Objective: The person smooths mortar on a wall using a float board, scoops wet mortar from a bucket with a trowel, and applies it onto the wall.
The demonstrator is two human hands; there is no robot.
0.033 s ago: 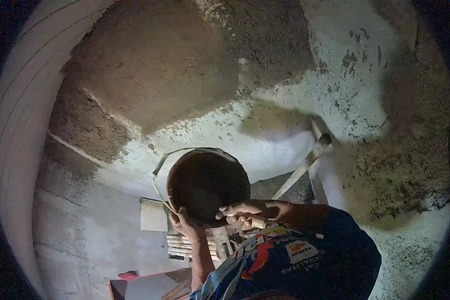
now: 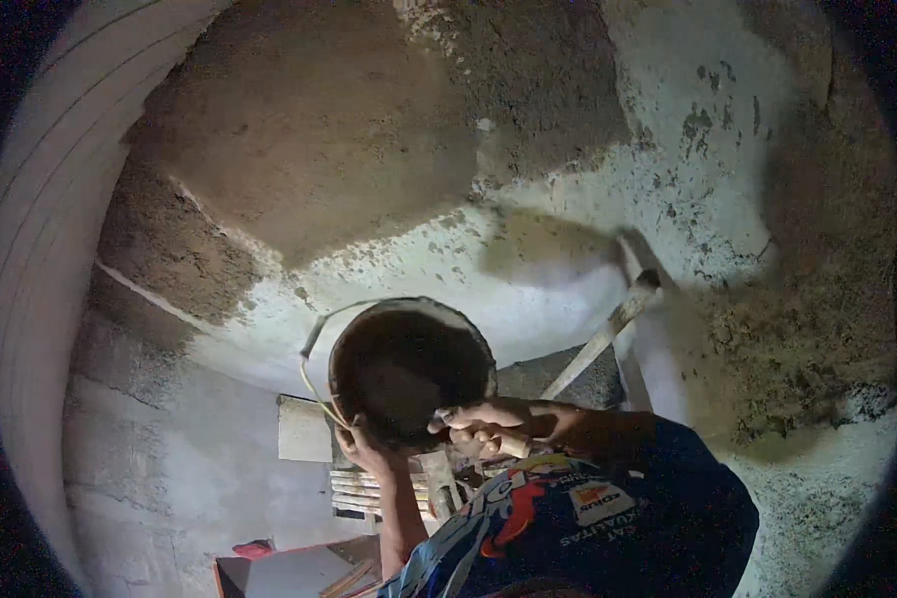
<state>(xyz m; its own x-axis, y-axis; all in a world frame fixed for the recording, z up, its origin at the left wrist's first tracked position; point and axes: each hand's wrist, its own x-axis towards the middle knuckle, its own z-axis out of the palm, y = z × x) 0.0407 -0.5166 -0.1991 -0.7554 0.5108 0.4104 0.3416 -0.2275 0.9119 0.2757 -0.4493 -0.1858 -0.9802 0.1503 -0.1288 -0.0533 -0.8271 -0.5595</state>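
A round bucket (image 2: 337, 384) with dark contents is held in front of me, its mouth facing me. Its thin wire handle (image 2: 309, 371) arcs out past the left side of the rim. My left hand (image 2: 366, 446) is closed on the bucket's lower left edge. At the lower right of the mouth, my right hand (image 2: 483, 421) is wrapped round a wooden-handled tool (image 2: 513, 445). The pale handle end sticks out below the fingers. The tool's working end cannot be made out against the dark bucket.
Ahead, a wall (image 2: 319, 130) carries brown, rough mortar beside whitish patches. A wooden pole (image 2: 603, 339) slants up at the right. Lower left are a pale board (image 2: 306, 431), stacked slats (image 2: 354, 490) and a grey panel (image 2: 289, 570) with a red item (image 2: 253, 549).
The bucket has shifted very slightly left and its mouth has tipped a little, showing more of the dark contents. Both hands keep their hold.
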